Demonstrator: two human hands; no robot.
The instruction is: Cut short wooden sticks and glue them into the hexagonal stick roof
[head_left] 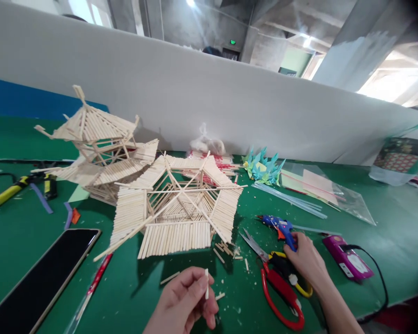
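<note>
My left hand [186,299] pinches a short wooden stick [206,285] upright between thumb and fingers, in front of the stick model. My right hand [306,260] has its fingers closed around the handle of a blue glue gun [277,223], whose nozzle points left. Just beyond my left hand stands a pavilion-like model [176,239] of pale wooden sticks, with slatted roof sides and crossing sticks over its open middle. Red-handled scissors [277,283] lie with their blades spread between my hands. A tool with yellow-and-black handles [304,288] lies partly under my right wrist.
A tiered stick pagoda [94,127] stands at the back left. A phone [43,280] lies at the left front. Clear glue sticks [290,200], a turquoise paper piece [263,167] and a purple box [348,257] with a black cable are to the right. Stick scraps litter the green table.
</note>
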